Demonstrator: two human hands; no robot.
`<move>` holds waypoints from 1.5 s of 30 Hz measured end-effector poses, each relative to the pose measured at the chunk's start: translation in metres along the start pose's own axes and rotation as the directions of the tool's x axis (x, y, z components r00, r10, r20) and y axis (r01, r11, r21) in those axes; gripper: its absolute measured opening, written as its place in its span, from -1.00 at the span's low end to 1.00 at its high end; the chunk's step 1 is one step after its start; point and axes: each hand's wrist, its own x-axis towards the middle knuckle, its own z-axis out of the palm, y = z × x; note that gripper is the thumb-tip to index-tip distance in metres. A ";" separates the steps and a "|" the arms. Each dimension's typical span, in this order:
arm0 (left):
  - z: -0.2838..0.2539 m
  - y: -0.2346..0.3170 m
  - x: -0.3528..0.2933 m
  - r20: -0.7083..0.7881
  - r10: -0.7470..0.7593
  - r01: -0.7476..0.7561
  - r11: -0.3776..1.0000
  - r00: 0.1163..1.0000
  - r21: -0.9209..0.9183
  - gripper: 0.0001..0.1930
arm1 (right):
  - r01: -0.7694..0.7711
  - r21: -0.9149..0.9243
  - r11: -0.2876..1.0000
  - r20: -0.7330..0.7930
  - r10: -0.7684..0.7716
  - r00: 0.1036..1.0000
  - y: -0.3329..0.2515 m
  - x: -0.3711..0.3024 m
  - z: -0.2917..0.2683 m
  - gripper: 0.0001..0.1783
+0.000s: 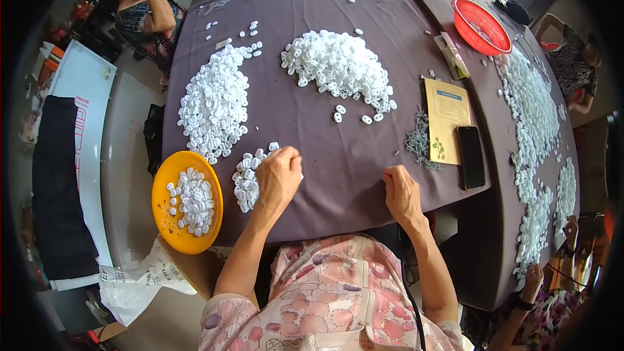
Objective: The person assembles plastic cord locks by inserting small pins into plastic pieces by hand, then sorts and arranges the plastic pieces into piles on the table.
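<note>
My left hand point(279, 179) is closed above the table, beside a small heap of white oval plastic pieces point(247, 182). A speck of white shows at its fingers, too small to name. Across a stretch of cloth, my right hand point(403, 192) is also closed near the table's front edge, its fingertips curled out of sight. Farther off lies a large heap of white two-holed plastic pieces point(338, 65), several strays at its near edge. Another long heap point(214, 104) spreads to the left. More pieces lie in an orange plate point(168, 221) at the left corner.
Right of my right hand are grey scraps point(419, 140), a tan booklet point(448, 117) and a black phone point(469, 156). A red basket point(481, 26) stands beyond them, with more pale pieces point(530, 110) along the right. Other people sit around the brown-clothed table point(344, 195).
</note>
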 end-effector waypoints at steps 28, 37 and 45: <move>0.127 0.044 0.125 0.012 0.178 -0.178 0.984 0.984 0.023 -0.90 | -0.007 0.080 0.997 -0.176 0.021 0.984 0.006 0.006 0.006 -0.91; 0.128 0.042 0.111 -0.046 0.338 -0.316 0.914 0.940 0.254 -0.90 | -0.001 0.077 0.997 -0.182 0.015 0.983 0.005 0.005 0.005 -0.92; 0.081 0.061 0.046 0.253 0.110 0.057 0.818 0.961 -0.572 -0.91 | -0.045 0.127 0.991 -0.215 0.072 0.974 0.013 0.002 0.008 -0.94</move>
